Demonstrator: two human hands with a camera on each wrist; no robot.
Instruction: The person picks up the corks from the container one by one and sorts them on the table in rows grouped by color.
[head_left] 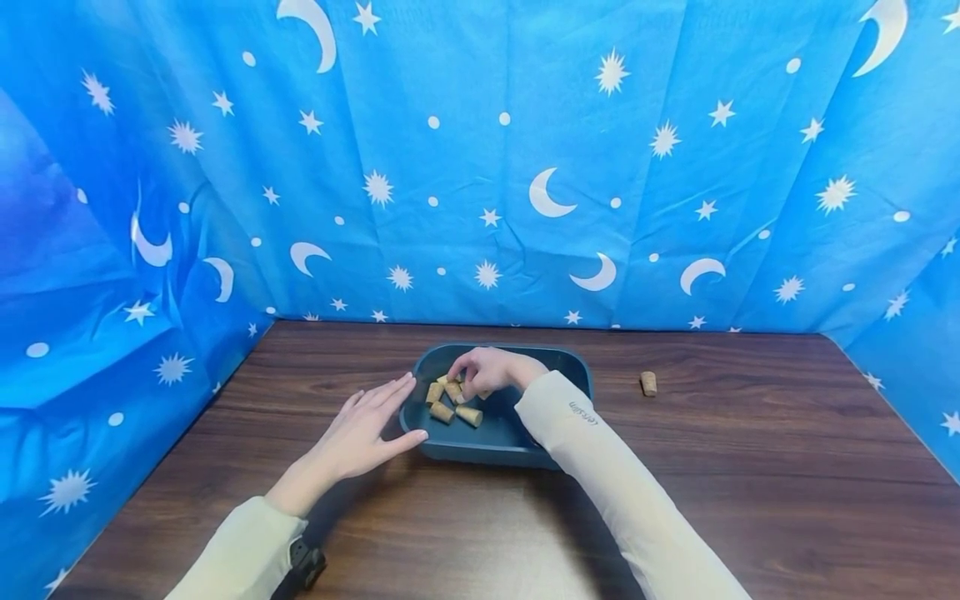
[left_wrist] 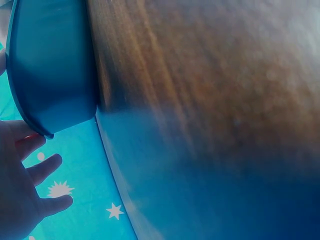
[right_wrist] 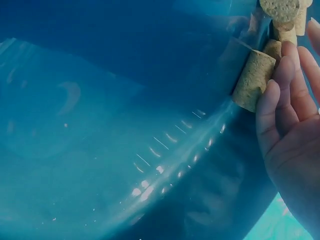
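A dark blue-green plastic tub (head_left: 491,457) stands on the table, with several corks, one of them a tapered cork (head_left: 469,416), gathered in its left end. My right hand (head_left: 491,371) reaches down into the tub and pinches a cork (head_left: 453,391) between thumb and index finger. In the right wrist view its other fingers (right_wrist: 272,95) curl close beside an upright cork (right_wrist: 254,80). At the tub's left end, my left hand (head_left: 367,429) is spread, fingertips and thumb right at the rim. The left wrist view shows that hand (left_wrist: 25,175) by the tub's outer wall (left_wrist: 55,65).
One loose cork (head_left: 648,383) stands on the brown wood-grain table (head_left: 750,467), right of the tub. Blue cloth (head_left: 465,167) with white moons and stars hangs behind the table and along both sides.
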